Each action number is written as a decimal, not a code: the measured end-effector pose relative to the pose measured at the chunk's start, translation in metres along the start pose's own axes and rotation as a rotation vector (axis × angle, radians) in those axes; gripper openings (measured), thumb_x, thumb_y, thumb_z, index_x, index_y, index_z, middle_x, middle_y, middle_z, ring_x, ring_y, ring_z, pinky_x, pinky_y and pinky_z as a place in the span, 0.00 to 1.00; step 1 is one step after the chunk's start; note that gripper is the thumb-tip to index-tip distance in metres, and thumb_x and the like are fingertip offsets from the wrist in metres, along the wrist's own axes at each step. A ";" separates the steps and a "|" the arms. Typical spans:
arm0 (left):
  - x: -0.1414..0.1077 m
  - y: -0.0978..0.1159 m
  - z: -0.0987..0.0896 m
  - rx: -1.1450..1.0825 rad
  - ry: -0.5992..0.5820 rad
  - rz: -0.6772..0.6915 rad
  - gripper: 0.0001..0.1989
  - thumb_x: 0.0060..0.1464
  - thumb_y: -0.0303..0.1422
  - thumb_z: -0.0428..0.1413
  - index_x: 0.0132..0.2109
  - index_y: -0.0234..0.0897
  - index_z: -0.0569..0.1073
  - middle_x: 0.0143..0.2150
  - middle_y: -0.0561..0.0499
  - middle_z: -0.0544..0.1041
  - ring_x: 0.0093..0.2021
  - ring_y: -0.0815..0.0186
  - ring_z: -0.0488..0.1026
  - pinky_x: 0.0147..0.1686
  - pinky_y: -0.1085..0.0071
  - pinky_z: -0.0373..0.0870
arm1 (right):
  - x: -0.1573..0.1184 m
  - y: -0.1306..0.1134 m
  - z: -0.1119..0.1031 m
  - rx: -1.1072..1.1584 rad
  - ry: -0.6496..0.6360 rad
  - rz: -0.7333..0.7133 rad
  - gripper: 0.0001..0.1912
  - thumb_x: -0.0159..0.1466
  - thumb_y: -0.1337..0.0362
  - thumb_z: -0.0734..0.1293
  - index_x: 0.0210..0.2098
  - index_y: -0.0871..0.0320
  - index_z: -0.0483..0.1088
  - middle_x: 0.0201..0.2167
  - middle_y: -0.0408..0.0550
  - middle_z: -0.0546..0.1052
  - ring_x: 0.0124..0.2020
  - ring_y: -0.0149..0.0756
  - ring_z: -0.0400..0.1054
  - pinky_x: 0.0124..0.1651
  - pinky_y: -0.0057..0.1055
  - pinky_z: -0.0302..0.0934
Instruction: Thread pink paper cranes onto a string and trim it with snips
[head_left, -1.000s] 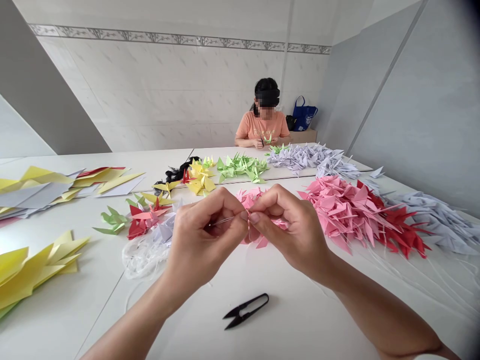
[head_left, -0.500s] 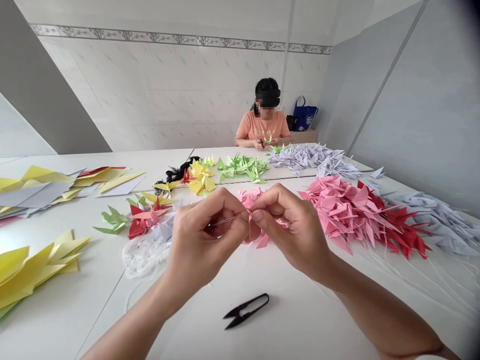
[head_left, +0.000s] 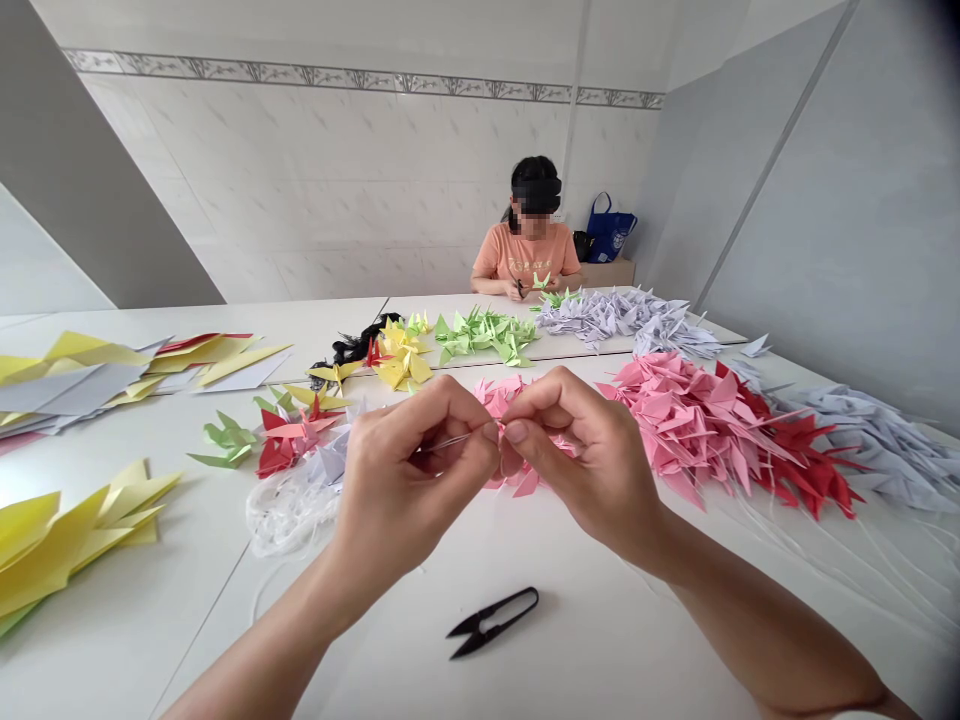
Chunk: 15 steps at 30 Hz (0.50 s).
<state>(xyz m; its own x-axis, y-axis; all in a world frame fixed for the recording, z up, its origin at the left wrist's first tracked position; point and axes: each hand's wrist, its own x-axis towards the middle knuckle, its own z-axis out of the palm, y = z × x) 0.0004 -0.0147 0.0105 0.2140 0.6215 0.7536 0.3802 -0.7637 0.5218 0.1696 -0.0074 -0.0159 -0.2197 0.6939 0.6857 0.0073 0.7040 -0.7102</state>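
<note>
My left hand (head_left: 420, 480) is closed in a pinch on a thin white thread (head_left: 454, 439), left of centre. Close beside it, fingertips nearly touching, my right hand (head_left: 581, 465) also pinches; what sits between its thumb and finger is too small to make out. Behind my fingers lie pink folded paper cranes (head_left: 529, 482), partly hidden. Black thread snips (head_left: 493, 622) rest on the white table (head_left: 375, 650) in front of my hands. A loose bundle of white thread (head_left: 289, 512) lies to the left.
Pink cranes (head_left: 675, 420), red cranes (head_left: 814, 465) and pale cranes (head_left: 870, 440) are heaped at right. Green cranes (head_left: 484, 335) and yellow cranes (head_left: 401, 358) lie farther back. Yellow paper (head_left: 67, 540) is at left. Across the table sits a person (head_left: 525, 245) holding a green crane.
Both my hands keep almost the same pinched pose and place. Across the table, the person's hands and the green crane have shifted slightly.
</note>
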 end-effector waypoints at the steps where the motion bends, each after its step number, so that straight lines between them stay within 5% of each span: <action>1: 0.000 0.000 0.000 0.002 0.001 0.001 0.12 0.51 0.16 0.52 0.28 0.38 0.67 0.19 0.62 0.65 0.20 0.77 0.52 0.17 0.78 0.51 | 0.000 0.000 0.000 -0.003 0.004 0.000 0.04 0.71 0.64 0.68 0.38 0.55 0.68 0.28 0.40 0.77 0.30 0.29 0.77 0.31 0.24 0.71; 15: 0.001 0.001 -0.001 0.022 -0.002 -0.001 0.12 0.51 0.15 0.52 0.28 0.38 0.66 0.19 0.61 0.64 0.20 0.77 0.52 0.17 0.78 0.51 | 0.002 -0.001 -0.001 -0.018 -0.031 0.008 0.04 0.71 0.64 0.67 0.38 0.55 0.68 0.28 0.40 0.77 0.30 0.29 0.77 0.32 0.25 0.70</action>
<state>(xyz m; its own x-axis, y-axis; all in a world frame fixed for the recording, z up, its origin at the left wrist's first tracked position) 0.0005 -0.0150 0.0117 0.2151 0.6227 0.7523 0.4001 -0.7589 0.5138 0.1703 -0.0068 -0.0138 -0.2498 0.6951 0.6741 0.0267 0.7009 -0.7128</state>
